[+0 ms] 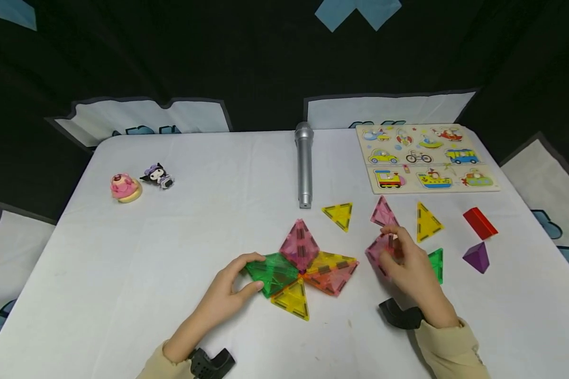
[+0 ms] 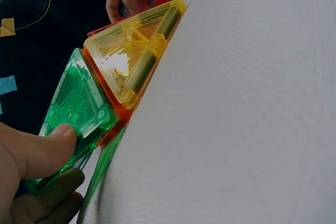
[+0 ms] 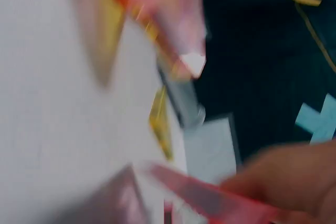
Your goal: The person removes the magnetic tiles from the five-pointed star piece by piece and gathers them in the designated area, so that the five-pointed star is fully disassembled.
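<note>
My left hand (image 1: 228, 290) grips the green triangular magnetic tile (image 1: 272, 271), at the left of a joined cluster of translucent tiles. In the left wrist view the thumb lies along that green tile and fingers curl below it. The cluster also has a pink kite-shaped part (image 1: 300, 245), a yellow tile (image 1: 292, 301) at the front and a yellow-and-pink section (image 1: 331, 271) at the right. To the right of the cluster, my right hand (image 1: 411, 268) pinches a pink triangular tile (image 1: 376, 251). The right wrist view shows this pink tile (image 3: 210, 198) blurred between thumb and fingers.
Loose tiles lie around the right hand: pink (image 1: 383, 211), yellow (image 1: 428, 222), green (image 1: 436, 265) and another yellow (image 1: 339, 215). Farther right are a red block (image 1: 480, 223) and a purple one (image 1: 477, 257). A microphone (image 1: 305, 166), a picture board (image 1: 427, 158) and two small figures (image 1: 157, 176) stand farther back.
</note>
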Demonstrator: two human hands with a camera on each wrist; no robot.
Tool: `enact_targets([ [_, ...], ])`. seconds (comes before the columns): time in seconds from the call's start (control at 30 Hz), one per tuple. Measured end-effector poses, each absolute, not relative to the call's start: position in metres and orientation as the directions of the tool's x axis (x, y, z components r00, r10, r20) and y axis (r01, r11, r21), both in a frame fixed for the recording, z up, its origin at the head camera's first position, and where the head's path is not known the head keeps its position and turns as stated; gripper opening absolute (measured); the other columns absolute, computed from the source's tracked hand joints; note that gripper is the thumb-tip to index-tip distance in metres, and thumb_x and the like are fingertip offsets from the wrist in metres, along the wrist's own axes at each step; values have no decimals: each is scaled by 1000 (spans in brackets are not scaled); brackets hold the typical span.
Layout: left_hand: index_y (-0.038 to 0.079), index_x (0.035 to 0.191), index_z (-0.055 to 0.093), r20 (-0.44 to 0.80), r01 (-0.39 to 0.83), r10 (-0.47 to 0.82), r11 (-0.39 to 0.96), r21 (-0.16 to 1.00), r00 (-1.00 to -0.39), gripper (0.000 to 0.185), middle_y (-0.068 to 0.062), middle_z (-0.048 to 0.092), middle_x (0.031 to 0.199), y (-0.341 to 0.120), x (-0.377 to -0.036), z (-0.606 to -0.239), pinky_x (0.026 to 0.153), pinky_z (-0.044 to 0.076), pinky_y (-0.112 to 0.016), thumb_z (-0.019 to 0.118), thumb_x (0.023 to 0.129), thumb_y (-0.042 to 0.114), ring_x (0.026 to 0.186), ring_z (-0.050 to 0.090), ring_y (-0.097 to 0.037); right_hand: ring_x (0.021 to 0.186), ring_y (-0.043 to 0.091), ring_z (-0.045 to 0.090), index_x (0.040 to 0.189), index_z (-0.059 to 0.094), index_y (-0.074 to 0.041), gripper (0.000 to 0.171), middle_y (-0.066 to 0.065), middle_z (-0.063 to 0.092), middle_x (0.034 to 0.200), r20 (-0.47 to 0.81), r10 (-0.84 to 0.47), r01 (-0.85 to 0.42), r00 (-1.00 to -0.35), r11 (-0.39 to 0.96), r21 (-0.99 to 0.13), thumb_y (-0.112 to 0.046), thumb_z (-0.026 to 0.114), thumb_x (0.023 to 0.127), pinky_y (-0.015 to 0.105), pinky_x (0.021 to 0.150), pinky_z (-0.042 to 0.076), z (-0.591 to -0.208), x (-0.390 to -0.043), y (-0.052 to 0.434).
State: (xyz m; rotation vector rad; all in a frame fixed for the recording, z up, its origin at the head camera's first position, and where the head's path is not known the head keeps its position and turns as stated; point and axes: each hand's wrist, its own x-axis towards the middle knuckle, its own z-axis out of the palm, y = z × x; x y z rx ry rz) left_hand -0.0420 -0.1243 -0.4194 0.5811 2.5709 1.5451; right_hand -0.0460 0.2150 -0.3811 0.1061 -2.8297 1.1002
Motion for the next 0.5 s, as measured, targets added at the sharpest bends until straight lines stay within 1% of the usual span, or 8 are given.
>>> enact_targets([
  [0.1,18,119,53,124,282,369,411,867,-921,44,-4,52,125,-124,-42,-418,99,31,-44,69,79,6,120,42,-23,54,17,40,127,40,-8,50,5,44,68,17,-80,-74,-997,789,-610,-6,60,81,26,45,33,-383,-47,219],
  [0.23,18,119,53,132,290,375,405,867,-918,44,-5,52,125,-125,-42,-418,99,31,-44,69,79,6,120,43,-23,50,16,36,135,32,-11,62,3,41,63,-63,-83,-32,-995,817,-575,-13,64,82,25,44,30,-383,-47,217],
  [0.3,18,119,53,134,291,372,406,866,-918,45,-5,52,125,-125,-42,-418,99,32,-44,69,79,7,119,43,-23,48,15,36,136,29,-12,65,3,40,61,-76,-69,-15,-995,830,-557,-16,66,82,25,43,30,-383,-47,216],
  [0.33,18,119,53,135,291,371,406,866,-919,45,-4,53,125,-125,-42,-418,98,32,-44,69,79,7,119,44,-22,47,15,35,136,30,-12,65,3,40,60,-67,-63,-16,-996,836,-549,-17,66,83,25,42,29,-383,-47,216],
  [0.4,19,119,53,133,289,369,407,866,-920,44,-3,53,124,-125,-42,-419,98,32,-44,69,79,8,119,44,-22,45,14,34,131,35,-11,57,1,40,59,-19,-53,-34,-998,837,-546,-16,65,83,24,41,29,-383,-46,214],
  [0.47,19,119,53,128,284,368,408,867,-921,44,-3,53,124,-126,-42,-419,98,32,-44,70,79,9,119,44,-22,43,12,36,120,44,-9,42,-2,42,58,74,-68,-99,-995,808,-581,-12,65,83,23,40,29,-383,-44,209],
  [0.5,20,119,53,126,281,366,410,868,-922,44,-3,53,124,-126,-42,-419,98,32,-44,70,79,10,119,43,-22,44,11,36,113,48,-9,35,-4,43,59,126,-92,-151,-988,777,-611,-10,65,83,22,40,30,-382,-43,206],
])
